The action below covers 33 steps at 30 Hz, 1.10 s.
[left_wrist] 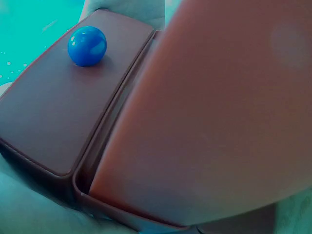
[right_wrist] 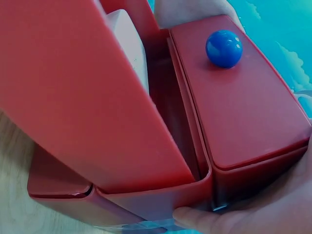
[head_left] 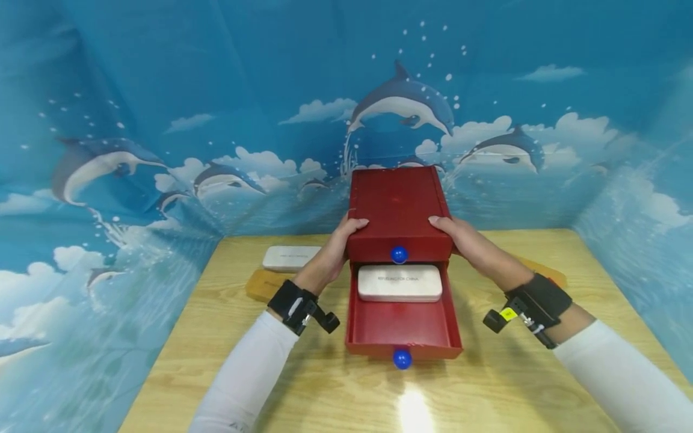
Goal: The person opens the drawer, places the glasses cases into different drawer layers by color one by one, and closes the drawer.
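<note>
A red drawer box [head_left: 397,201] with blue ball knobs stands before me, its top drawer closed. Below that, a drawer [head_left: 400,331] is pulled out, and a white case [head_left: 399,283] with dark lettering lies at its back. My left hand [head_left: 327,255] grips the box's left side, thumb on the top. On the opposite side my right hand [head_left: 477,245] holds it the same way, its fingers [right_wrist: 263,214] along the side wall. In the right wrist view, a closed lower drawer [right_wrist: 56,170] shows beneath the pulled-out one. The open drawer's side wall [left_wrist: 209,117] fills much of the left wrist view.
Left of the box, a white case [head_left: 287,258] lies behind a yellow-orange case [head_left: 264,285] on the wooden table [head_left: 216,337]. An orange object [head_left: 549,275] is partly hidden behind my right wrist. A dolphin-print backdrop [head_left: 303,60] rises behind the table.
</note>
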Each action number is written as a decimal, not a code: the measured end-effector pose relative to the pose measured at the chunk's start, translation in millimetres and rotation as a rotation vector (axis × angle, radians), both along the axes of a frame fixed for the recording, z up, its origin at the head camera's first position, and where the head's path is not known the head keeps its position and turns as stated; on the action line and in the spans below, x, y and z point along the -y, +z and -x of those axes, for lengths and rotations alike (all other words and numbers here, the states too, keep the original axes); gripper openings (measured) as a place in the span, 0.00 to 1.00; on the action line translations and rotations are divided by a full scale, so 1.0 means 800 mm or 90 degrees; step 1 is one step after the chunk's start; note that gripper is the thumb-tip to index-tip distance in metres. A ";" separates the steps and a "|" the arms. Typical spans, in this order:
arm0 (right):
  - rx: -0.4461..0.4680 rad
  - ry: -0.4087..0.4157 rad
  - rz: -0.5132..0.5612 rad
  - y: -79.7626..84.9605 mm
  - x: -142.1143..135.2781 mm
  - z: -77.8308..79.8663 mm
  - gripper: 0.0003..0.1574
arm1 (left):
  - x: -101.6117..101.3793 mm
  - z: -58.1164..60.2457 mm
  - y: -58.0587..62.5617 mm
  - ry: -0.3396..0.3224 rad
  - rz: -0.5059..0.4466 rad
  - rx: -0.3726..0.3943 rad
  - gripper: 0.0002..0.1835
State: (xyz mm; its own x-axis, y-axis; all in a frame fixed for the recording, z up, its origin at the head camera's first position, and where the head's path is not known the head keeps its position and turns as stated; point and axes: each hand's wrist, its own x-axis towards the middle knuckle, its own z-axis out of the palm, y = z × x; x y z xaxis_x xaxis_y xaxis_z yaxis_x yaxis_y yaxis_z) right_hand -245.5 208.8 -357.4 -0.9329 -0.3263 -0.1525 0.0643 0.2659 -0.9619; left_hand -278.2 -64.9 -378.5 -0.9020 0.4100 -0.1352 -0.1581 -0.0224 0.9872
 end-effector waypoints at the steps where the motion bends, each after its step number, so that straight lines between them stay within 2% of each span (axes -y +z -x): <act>1: 0.001 -0.002 0.000 0.000 0.000 0.000 0.43 | 0.000 0.000 0.000 -0.003 0.002 -0.004 0.34; 6: 0.011 -0.002 0.003 0.002 -0.002 -0.002 0.42 | 0.002 -0.003 0.000 -0.020 0.013 -0.017 0.36; 10: 0.013 -0.006 0.006 0.005 -0.002 -0.003 0.42 | 0.014 0.000 -0.004 -0.050 0.031 -0.038 0.36; 15: 0.013 -0.011 0.011 0.005 0.000 -0.003 0.42 | 0.044 0.003 -0.008 -0.078 0.110 -0.099 0.34; 18: 0.016 -0.020 0.010 0.005 0.003 -0.002 0.42 | 0.065 0.006 -0.010 -0.059 0.222 -0.153 0.33; 21: 0.020 -0.024 0.007 0.005 0.006 -0.002 0.42 | 0.086 0.010 -0.012 -0.048 0.382 -0.230 0.33; 23: 0.022 -0.023 0.005 0.004 0.007 -0.002 0.42 | 0.100 0.014 -0.016 -0.059 0.481 -0.285 0.34; 28: 0.019 -0.024 0.002 0.005 0.007 -0.002 0.42 | 0.131 0.032 -0.033 -0.090 0.656 -0.428 0.41; 30: 0.020 -0.026 0.002 0.005 0.008 -0.002 0.42 | 0.141 0.040 -0.043 -0.096 0.720 -0.456 0.44; 33: 0.022 -0.024 0.001 0.005 0.009 -0.001 0.42 | 0.156 0.049 -0.060 -0.111 0.796 -0.458 0.48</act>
State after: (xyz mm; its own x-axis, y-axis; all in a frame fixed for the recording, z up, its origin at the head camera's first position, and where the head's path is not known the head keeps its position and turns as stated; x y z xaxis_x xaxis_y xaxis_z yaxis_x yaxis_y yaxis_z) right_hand -244.5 201.3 -353.2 -0.9389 -0.2907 -0.1844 0.1077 0.2606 -0.9594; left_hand -317.1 -189.8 -426.2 -0.8795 0.4750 -0.0286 0.4590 0.8627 0.2122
